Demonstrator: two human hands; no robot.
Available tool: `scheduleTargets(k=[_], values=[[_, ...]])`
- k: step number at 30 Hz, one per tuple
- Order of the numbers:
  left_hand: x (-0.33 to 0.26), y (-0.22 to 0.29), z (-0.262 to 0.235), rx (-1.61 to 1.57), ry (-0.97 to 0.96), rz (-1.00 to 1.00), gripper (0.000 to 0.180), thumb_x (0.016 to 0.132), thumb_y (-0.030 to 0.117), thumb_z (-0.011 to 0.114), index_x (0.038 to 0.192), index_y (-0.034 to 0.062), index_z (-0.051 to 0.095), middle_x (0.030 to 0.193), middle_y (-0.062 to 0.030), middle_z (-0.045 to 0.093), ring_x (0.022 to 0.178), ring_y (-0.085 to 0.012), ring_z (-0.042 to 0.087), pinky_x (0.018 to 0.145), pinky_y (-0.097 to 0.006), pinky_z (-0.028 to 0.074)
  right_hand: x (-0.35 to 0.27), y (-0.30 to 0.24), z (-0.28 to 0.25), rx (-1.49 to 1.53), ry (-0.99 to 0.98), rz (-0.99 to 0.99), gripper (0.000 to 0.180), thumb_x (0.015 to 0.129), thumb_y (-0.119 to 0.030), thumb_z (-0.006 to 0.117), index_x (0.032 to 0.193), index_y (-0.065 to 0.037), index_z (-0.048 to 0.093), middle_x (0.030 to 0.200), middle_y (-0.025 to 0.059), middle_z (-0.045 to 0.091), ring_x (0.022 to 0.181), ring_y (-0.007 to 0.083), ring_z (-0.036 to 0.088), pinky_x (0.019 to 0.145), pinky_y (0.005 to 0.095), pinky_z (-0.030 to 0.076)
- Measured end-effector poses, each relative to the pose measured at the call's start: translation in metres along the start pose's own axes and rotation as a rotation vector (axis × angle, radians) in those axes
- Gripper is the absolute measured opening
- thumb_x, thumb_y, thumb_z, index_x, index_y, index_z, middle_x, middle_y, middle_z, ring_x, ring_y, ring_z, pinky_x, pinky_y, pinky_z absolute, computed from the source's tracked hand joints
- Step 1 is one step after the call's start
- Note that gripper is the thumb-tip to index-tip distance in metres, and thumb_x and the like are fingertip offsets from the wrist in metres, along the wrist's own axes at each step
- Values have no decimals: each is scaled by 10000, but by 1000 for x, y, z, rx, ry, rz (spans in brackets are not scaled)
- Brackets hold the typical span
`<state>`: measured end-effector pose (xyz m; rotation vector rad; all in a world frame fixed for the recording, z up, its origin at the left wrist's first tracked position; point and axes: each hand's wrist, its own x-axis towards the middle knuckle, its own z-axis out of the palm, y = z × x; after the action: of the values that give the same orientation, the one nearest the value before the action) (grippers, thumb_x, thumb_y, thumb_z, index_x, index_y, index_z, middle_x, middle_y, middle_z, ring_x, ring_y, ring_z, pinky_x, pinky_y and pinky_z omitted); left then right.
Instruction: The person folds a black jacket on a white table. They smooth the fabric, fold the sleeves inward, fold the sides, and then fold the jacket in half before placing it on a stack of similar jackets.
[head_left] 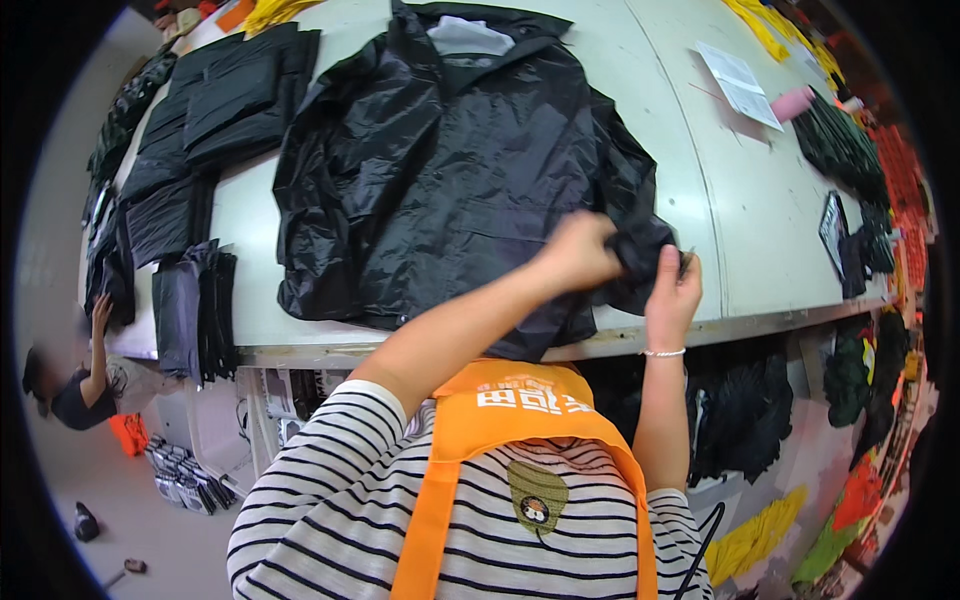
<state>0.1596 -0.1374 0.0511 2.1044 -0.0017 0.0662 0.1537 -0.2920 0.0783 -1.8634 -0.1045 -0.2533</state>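
Both hands, left hand (580,250) and right hand (672,292), pinched on glossy, crinkled black jacket (450,170) sleeve at four o'clock.

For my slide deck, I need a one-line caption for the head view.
Both hands, left hand and right hand, pinch the sleeve of a black jacket spread on a white table.

Black jacket (450,170) on a pale grey-white table (700,200); orange apron (500,420) over black-and-white striped shirt (330,500).
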Motion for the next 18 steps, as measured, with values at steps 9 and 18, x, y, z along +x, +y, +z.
scheduleTargets(k=[9, 18], values=[[-27, 32, -19, -607, -289, -97, 209, 741, 131, 733, 768, 28, 554, 604, 62, 372, 589, -36, 310, 496, -222, 302, 0, 9, 5, 108, 176, 0, 95, 859, -37, 588, 925, -11, 525, 672, 3, 512, 589, 67, 466, 538, 239, 411], [-32, 22, -28, -1237, -594, -92, 664, 792, 14, 652, 1379, 58, 345, 1132, -48, 584, 913, -85, 587, 628, -190, 479, 1, -8, -42, 1036, -340, 599, 353, 898, -162, 543, 1187, 41, 536, 1101, 93, 630, 985, 188, 619, 862, 302, 486]])
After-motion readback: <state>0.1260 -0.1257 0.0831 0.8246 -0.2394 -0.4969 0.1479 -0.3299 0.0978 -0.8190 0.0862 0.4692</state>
